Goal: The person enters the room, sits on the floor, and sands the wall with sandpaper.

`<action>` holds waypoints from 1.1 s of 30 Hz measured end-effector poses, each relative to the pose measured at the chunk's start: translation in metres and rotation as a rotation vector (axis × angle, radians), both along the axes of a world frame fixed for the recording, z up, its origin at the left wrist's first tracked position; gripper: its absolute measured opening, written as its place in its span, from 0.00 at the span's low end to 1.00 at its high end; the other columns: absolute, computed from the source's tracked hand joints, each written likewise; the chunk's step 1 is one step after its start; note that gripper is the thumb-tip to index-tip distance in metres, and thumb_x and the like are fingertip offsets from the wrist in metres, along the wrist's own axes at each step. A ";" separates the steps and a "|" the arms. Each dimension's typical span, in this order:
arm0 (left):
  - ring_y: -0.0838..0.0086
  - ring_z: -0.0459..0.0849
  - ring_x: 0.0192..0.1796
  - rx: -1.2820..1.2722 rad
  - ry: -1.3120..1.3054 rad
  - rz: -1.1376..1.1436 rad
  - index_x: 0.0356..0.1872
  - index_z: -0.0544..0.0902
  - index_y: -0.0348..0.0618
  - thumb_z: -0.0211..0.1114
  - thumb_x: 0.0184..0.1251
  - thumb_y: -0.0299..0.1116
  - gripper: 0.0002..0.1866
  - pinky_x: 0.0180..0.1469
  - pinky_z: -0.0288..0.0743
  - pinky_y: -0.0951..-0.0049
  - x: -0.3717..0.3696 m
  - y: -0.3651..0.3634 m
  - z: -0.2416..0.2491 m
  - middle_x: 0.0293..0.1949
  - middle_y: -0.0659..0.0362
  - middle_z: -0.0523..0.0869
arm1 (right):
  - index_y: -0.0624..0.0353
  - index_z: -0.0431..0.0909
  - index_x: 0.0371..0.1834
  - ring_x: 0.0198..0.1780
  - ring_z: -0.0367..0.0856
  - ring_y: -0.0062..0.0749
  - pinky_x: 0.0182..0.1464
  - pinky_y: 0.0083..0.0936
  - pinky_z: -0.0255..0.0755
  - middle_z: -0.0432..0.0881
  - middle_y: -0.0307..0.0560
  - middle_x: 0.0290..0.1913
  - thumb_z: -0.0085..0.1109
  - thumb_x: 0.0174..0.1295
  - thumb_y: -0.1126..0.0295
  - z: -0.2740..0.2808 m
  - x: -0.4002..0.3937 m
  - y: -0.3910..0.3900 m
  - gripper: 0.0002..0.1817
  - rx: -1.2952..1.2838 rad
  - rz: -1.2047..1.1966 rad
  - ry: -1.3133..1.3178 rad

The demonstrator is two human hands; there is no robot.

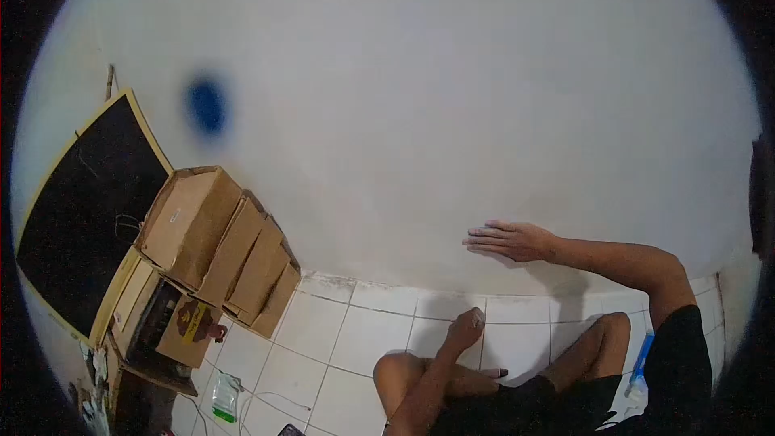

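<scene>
My right hand (510,241) is stretched out at the white wall (452,145), palm side toward it, with the fingers straight and pointing left. Nothing shows in its grasp. Lower and to the left, my left hand (466,329) is closed in front of my crossed legs, over the white tiled floor (367,331). A small pale patch shows at its fingertips; I cannot tell what it holds. Shadows of the arms fall on the floor and the lower wall.
Cardboard boxes (194,218) stand stacked at the left, beside a yellow-framed black board (89,202). A clear packet with a green edge (226,398) and a thin white cable (278,398) lie on the floor. A blue object (643,355) lies by my right side.
</scene>
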State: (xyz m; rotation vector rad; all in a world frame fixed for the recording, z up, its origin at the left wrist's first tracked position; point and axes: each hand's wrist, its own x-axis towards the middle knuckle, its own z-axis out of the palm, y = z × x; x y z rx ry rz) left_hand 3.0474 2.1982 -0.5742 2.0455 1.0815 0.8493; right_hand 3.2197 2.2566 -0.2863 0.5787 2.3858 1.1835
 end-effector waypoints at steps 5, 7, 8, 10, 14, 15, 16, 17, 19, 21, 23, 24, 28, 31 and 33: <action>0.48 0.82 0.39 -0.067 -0.038 -0.074 0.37 0.77 0.44 0.57 0.62 0.33 0.06 0.41 0.76 0.53 -0.002 0.009 0.003 0.34 0.47 0.82 | 0.38 0.53 0.76 0.77 0.50 0.29 0.78 0.45 0.39 0.54 0.31 0.77 0.56 0.60 0.57 0.122 -0.007 0.005 0.39 0.188 -0.078 0.286; 0.49 0.82 0.39 -0.051 -0.046 -0.071 0.37 0.77 0.44 0.58 0.62 0.33 0.06 0.41 0.76 0.53 0.002 0.009 -0.001 0.34 0.47 0.82 | 0.37 0.62 0.72 0.77 0.52 0.30 0.77 0.46 0.36 0.59 0.33 0.75 0.48 0.68 0.61 0.187 -0.008 0.016 0.27 0.427 -0.040 0.628; 0.50 0.83 0.39 -0.045 -0.046 -0.053 0.37 0.77 0.44 0.58 0.62 0.33 0.06 0.41 0.76 0.53 0.005 0.008 0.002 0.34 0.47 0.82 | 0.38 0.62 0.72 0.77 0.50 0.29 0.78 0.44 0.35 0.58 0.33 0.76 0.46 0.69 0.62 0.217 -0.011 0.012 0.27 0.547 -0.027 0.753; 0.51 0.83 0.39 -0.087 -0.032 -0.060 0.38 0.77 0.44 0.58 0.63 0.33 0.06 0.42 0.76 0.54 0.005 0.008 0.009 0.34 0.48 0.83 | 0.38 0.61 0.73 0.77 0.51 0.33 0.76 0.48 0.42 0.56 0.34 0.76 0.48 0.65 0.67 0.239 -0.004 0.020 0.30 0.738 0.052 0.821; 0.51 0.83 0.39 -0.108 0.040 -0.045 0.38 0.77 0.43 0.58 0.63 0.34 0.07 0.42 0.77 0.55 0.005 0.001 0.021 0.34 0.49 0.83 | 0.42 0.59 0.74 0.78 0.49 0.37 0.76 0.48 0.40 0.55 0.36 0.77 0.47 0.67 0.63 0.173 -0.012 0.016 0.30 0.548 -0.074 0.839; 0.52 0.83 0.39 -0.082 0.032 -0.046 0.38 0.77 0.43 0.58 0.64 0.34 0.07 0.42 0.77 0.55 0.004 0.001 0.017 0.34 0.49 0.84 | 0.45 0.57 0.75 0.77 0.51 0.37 0.77 0.48 0.40 0.54 0.36 0.77 0.48 0.65 0.63 0.137 -0.009 0.009 0.32 0.397 -0.049 0.757; 0.52 0.84 0.39 -0.056 0.025 -0.048 0.38 0.77 0.43 0.58 0.64 0.34 0.07 0.42 0.77 0.55 0.004 0.000 0.014 0.34 0.49 0.84 | 0.48 0.55 0.75 0.77 0.51 0.34 0.77 0.47 0.38 0.53 0.36 0.78 0.49 0.64 0.61 0.089 -0.002 0.012 0.34 0.347 -0.061 0.578; 0.52 0.84 0.39 -0.099 0.031 -0.035 0.39 0.77 0.43 0.58 0.64 0.34 0.07 0.42 0.77 0.55 0.003 -0.002 0.014 0.34 0.49 0.84 | 0.48 0.53 0.76 0.78 0.48 0.31 0.78 0.45 0.37 0.52 0.35 0.78 0.49 0.63 0.59 0.058 -0.002 -0.003 0.36 0.133 -0.123 0.403; 0.53 0.84 0.39 -0.169 0.052 0.002 0.39 0.77 0.43 0.58 0.64 0.34 0.07 0.42 0.77 0.55 -0.003 -0.002 0.022 0.33 0.49 0.84 | 0.46 0.51 0.76 0.78 0.45 0.28 0.78 0.45 0.37 0.50 0.34 0.78 0.50 0.63 0.57 -0.017 0.030 -0.009 0.37 0.049 0.037 0.229; 0.53 0.84 0.38 -0.136 0.065 0.001 0.39 0.77 0.43 0.58 0.64 0.33 0.07 0.42 0.77 0.54 -0.011 -0.002 0.028 0.33 0.49 0.84 | 0.43 0.51 0.77 0.79 0.45 0.27 0.78 0.46 0.36 0.50 0.34 0.78 0.50 0.63 0.55 0.018 0.020 -0.004 0.37 0.150 -0.037 0.193; 0.53 0.84 0.38 -0.125 0.049 -0.007 0.39 0.77 0.43 0.59 0.64 0.32 0.06 0.42 0.77 0.55 -0.007 -0.006 0.028 0.33 0.49 0.84 | 0.33 0.51 0.76 0.79 0.45 0.24 0.78 0.44 0.36 0.51 0.28 0.78 0.49 0.67 0.58 0.070 0.016 0.003 0.34 0.154 -0.110 0.428; 0.53 0.84 0.38 -0.120 0.033 -0.011 0.39 0.77 0.43 0.59 0.64 0.32 0.06 0.41 0.77 0.55 -0.007 -0.005 0.027 0.33 0.49 0.84 | 0.33 0.54 0.75 0.79 0.45 0.26 0.78 0.46 0.36 0.52 0.29 0.78 0.49 0.68 0.57 0.106 0.015 0.011 0.32 0.251 -0.051 0.548; 0.51 0.84 0.38 -0.056 0.006 -0.033 0.38 0.77 0.43 0.59 0.63 0.31 0.06 0.41 0.77 0.55 -0.002 0.004 0.026 0.33 0.47 0.84 | 0.38 0.57 0.75 0.79 0.45 0.31 0.79 0.42 0.29 0.53 0.36 0.78 0.49 0.69 0.58 0.219 0.008 0.005 0.30 0.701 -0.053 0.837; 0.50 0.84 0.39 -0.091 0.012 -0.069 0.38 0.78 0.43 0.59 0.62 0.31 0.06 0.42 0.77 0.54 0.003 0.005 0.025 0.33 0.47 0.84 | 0.42 0.57 0.75 0.78 0.48 0.35 0.77 0.48 0.38 0.53 0.35 0.77 0.48 0.68 0.58 0.191 0.013 0.007 0.30 0.603 -0.011 0.959; 0.50 0.84 0.40 -0.092 0.017 -0.086 0.39 0.78 0.44 0.59 0.62 0.32 0.06 0.43 0.77 0.54 0.001 0.004 0.013 0.33 0.47 0.84 | 0.45 0.56 0.75 0.78 0.49 0.36 0.77 0.46 0.39 0.53 0.37 0.77 0.50 0.67 0.58 0.127 0.022 0.002 0.32 0.341 -0.127 0.789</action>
